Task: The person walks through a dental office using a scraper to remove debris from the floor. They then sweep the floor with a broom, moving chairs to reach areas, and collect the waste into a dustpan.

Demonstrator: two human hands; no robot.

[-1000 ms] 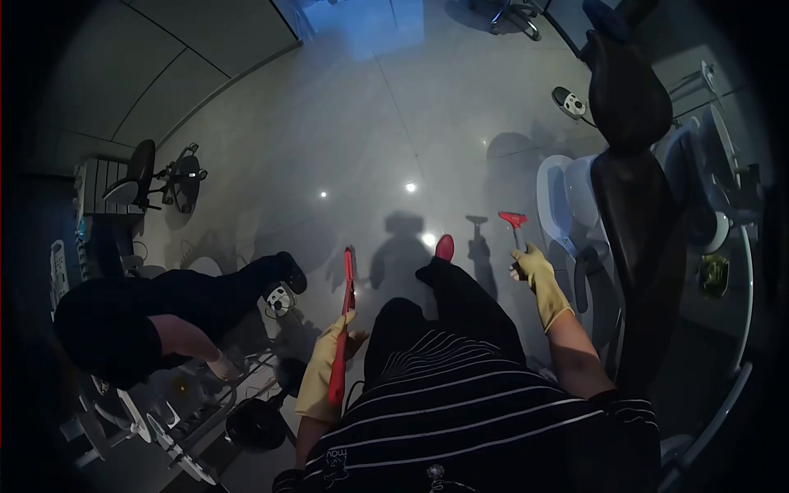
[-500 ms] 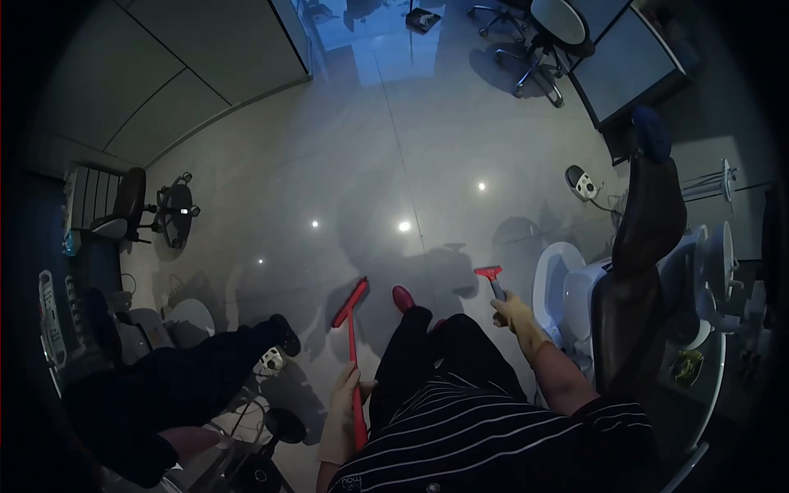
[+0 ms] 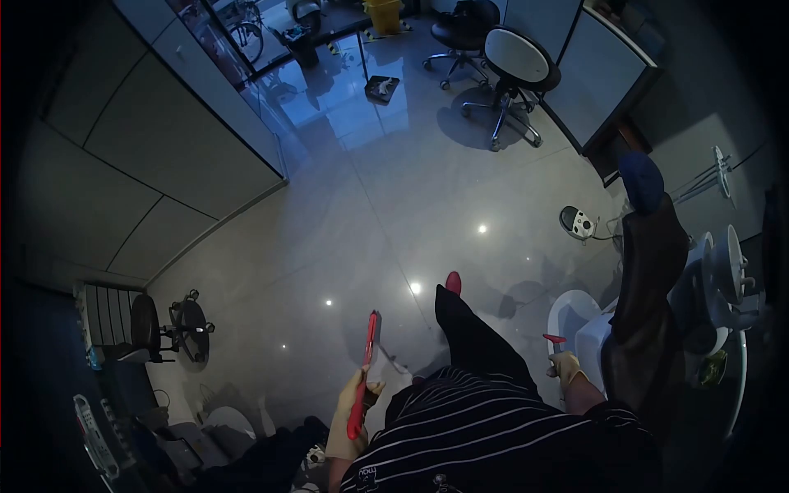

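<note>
My left hand [image 3: 352, 404], in a pale glove, is wrapped round the red handle of a long tool [image 3: 370, 338] in front of my left side. The tool's red head points forward, low over the tiled floor. On the right, my right hand [image 3: 565, 366], gloved as well, grips a small scraper [image 3: 555, 338] with a red head, beside the white base of a dental chair [image 3: 573, 307]. One red shoe [image 3: 454, 283] shows ahead of my dark trousers.
Wheeled stools [image 3: 514, 59] stand at the upper right, near a dustpan [image 3: 382, 89] and a yellow bin [image 3: 383, 16]. A foot pedal [image 3: 578, 223] with a cable lies by the brown chair [image 3: 651, 271]. Another stool [image 3: 191, 329] is at left, below cabinets [image 3: 107, 156].
The view has shifted forward, bringing the doorway and bin into sight. One red shoe has stepped ahead. The long tool's head looks narrower, and my right hand is lower and farther right.
</note>
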